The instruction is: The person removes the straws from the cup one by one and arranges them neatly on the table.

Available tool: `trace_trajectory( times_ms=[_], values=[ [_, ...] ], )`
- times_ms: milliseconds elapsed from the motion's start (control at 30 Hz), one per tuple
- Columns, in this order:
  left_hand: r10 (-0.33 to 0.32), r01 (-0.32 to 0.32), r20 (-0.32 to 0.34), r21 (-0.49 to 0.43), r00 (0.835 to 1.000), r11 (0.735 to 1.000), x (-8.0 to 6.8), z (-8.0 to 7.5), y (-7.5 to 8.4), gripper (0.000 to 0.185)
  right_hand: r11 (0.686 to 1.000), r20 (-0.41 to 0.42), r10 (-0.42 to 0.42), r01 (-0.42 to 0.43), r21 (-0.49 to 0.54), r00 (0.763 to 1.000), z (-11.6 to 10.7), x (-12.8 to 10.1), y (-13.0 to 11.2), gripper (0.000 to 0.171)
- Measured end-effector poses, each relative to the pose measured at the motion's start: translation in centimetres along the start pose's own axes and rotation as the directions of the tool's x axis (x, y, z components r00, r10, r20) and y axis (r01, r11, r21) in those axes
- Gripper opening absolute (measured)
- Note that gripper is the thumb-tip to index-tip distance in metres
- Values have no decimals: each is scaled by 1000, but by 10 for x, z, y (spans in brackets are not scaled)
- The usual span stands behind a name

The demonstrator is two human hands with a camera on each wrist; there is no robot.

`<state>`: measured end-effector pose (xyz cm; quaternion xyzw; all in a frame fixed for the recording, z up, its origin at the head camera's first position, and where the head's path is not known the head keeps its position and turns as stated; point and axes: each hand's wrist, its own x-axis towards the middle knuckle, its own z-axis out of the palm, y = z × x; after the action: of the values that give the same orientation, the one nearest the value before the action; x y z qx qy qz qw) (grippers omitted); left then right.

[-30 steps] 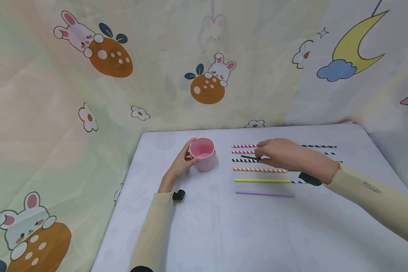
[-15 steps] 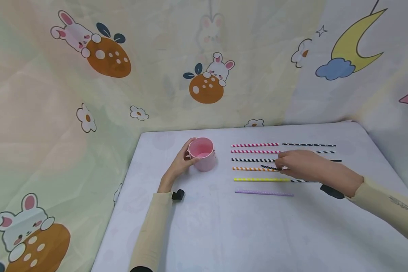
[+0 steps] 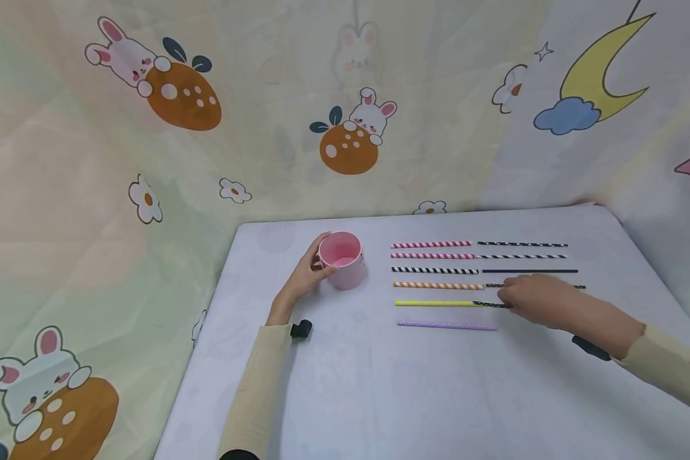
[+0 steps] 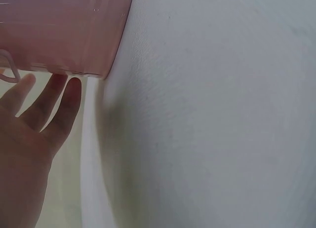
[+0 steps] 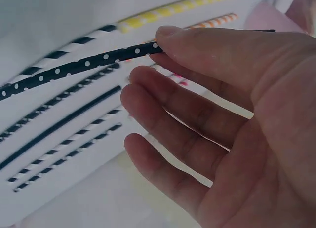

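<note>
A black straw with white dots (image 5: 74, 67) is pinched at one end between the thumb and forefinger of the right hand (image 3: 537, 301); the other fingers (image 5: 168, 109) are spread loosely below it. In the head view this dotted straw (image 3: 490, 305) sits low over the right end of the yellow straw (image 3: 434, 303), at the right side of the tabletop (image 3: 379, 383). Around it lie rows of straws: pink striped ones (image 3: 431, 245) at the far side with black-and-white striped ones (image 3: 522, 244) end to end beside them, then a plain black straw (image 3: 529, 271), an orange striped straw (image 3: 437, 285) and, nearest the person, a lilac straw (image 3: 447, 325). Well to the left, the left hand (image 3: 301, 281) rests with relaxed, fairly straight fingers against the side of a pink cup (image 3: 342, 260), which stands upright on the tabletop. The left wrist view shows the fingertips (image 4: 66, 87) touching the cup's base edge.
</note>
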<state>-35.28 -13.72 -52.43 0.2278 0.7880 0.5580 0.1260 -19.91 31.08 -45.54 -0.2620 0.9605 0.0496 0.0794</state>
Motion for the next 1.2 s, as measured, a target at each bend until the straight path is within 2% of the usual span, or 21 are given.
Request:
trace_trajectory(
  times_ms=[133,267,467,733,967,1200],
  values=[
    [13,-13,-7,-1,1000,1000,1,0,-1,85,999,54,45,-46,8,998,11,-11,6,13],
    [14,-15,-14,-6,1000,1000,1,1,-3,85,995,73,95,-97,19,993,25,-23,15,13],
    [4,-4,-1,-7,1000,1000,2,3,-4,85,993,54,107,-109,38,993,47,-41,26,17],
    [-11,11,-17,4,1000,1000,2,3,-1,84,989,26,145,-146,35,989,65,-47,36,17],
    [1,-1,-42,17,999,1000,12,3,-32,85,985,4,170,-170,27,985,77,-45,38,19],
    [19,-18,-67,23,998,1000,11,3,-38,83,980,-10,199,-199,30,980,81,-43,35,20]
  ],
)
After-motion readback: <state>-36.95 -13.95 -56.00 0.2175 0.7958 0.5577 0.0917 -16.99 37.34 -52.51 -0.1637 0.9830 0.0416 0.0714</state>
